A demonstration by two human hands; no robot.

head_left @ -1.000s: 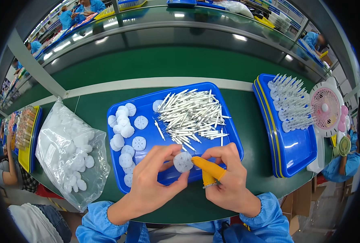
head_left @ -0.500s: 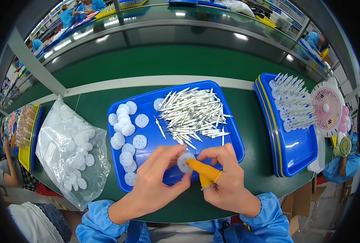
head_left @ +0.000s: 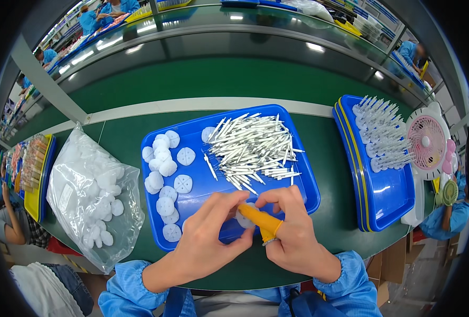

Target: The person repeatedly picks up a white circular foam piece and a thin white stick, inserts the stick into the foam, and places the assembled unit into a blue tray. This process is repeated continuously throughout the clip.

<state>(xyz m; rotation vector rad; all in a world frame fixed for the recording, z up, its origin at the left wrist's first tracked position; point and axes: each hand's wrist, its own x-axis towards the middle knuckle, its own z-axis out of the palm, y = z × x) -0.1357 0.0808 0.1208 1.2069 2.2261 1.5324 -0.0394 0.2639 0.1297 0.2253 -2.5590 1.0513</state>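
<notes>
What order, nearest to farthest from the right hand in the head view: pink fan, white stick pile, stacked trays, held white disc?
1. Held white disc: at the fingertips of the right hand.
2. White stick pile: ahead, slightly left.
3. Stacked trays: to the right.
4. Pink fan: farther right, past the trays.

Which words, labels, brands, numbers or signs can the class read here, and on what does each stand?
None can be read.
Clear plastic bag: any print is too faint.
Round white discs: lines and tiny marks, no legible lettering.
Pink-and-white fan: nothing legible.
Cardboard boxes: any print is too blurred.
</notes>
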